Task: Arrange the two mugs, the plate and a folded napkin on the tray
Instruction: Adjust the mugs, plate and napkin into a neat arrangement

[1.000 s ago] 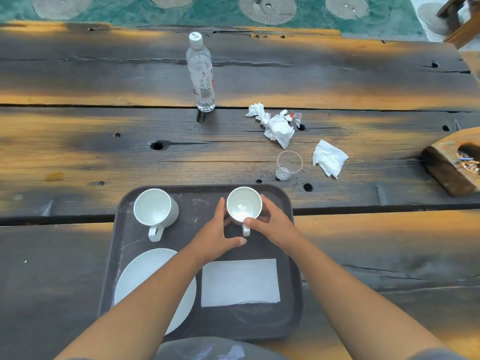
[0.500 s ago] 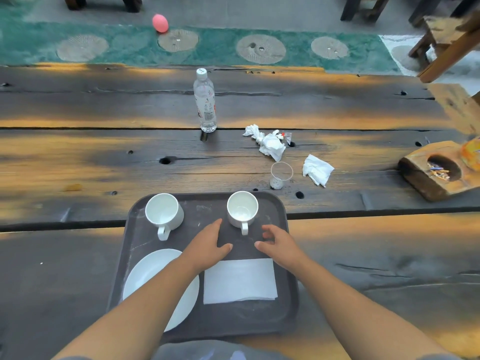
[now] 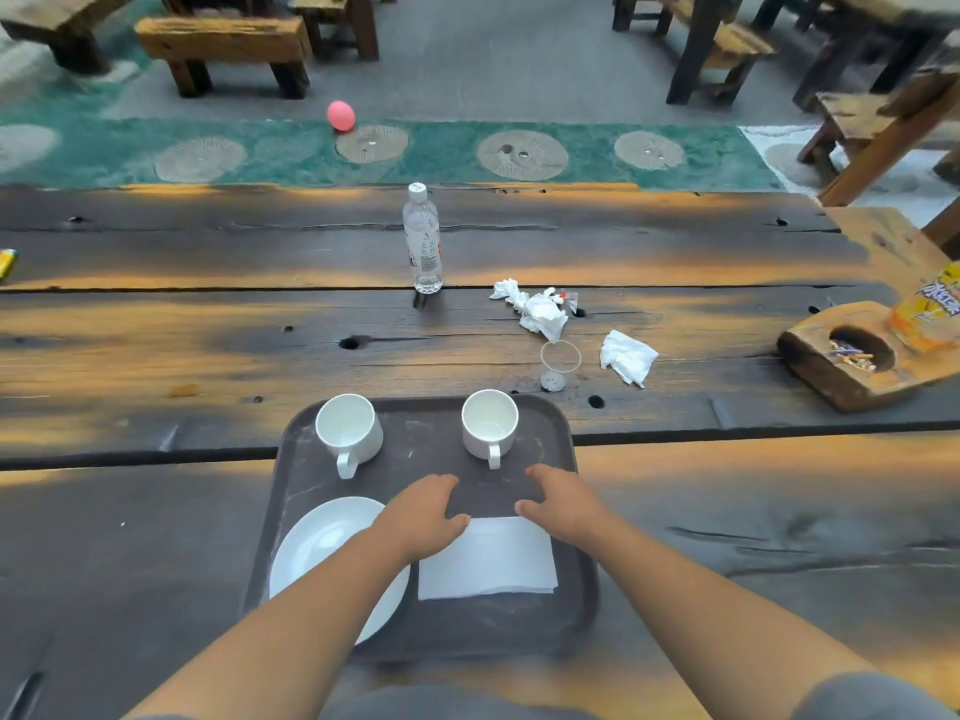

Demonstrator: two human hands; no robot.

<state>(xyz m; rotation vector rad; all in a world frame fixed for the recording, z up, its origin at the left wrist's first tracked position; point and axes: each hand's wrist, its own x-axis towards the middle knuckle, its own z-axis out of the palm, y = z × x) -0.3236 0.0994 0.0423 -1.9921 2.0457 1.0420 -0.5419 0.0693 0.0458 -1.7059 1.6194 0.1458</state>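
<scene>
A dark tray [image 3: 431,449] lies on the wooden table in front of me. Two white mugs stand upright at its far side, the left mug [image 3: 349,431] and the right mug [image 3: 490,423], both handles pointing toward me. A white plate [image 3: 317,543] sits at the tray's near left, partly under my left forearm. A folded white napkin [image 3: 493,561] lies flat at the near right. My left hand [image 3: 423,517] hovers palm-down at the napkin's far left corner, holding nothing. My right hand [image 3: 563,504] hovers over its far right corner, fingers loosely spread and empty.
Beyond the tray stand a clear plastic cup [image 3: 558,363] and a water bottle [image 3: 423,241]. Crumpled tissues [image 3: 540,309] and another tissue [image 3: 626,358] lie nearby. A wooden ashtray block [image 3: 852,356] sits at the right. Benches and a pink ball [image 3: 340,115] are on the floor beyond.
Both hands let go of the right mug and drew back toward me, now over the napkin's far edge. The view tilted up, showing more floor.
</scene>
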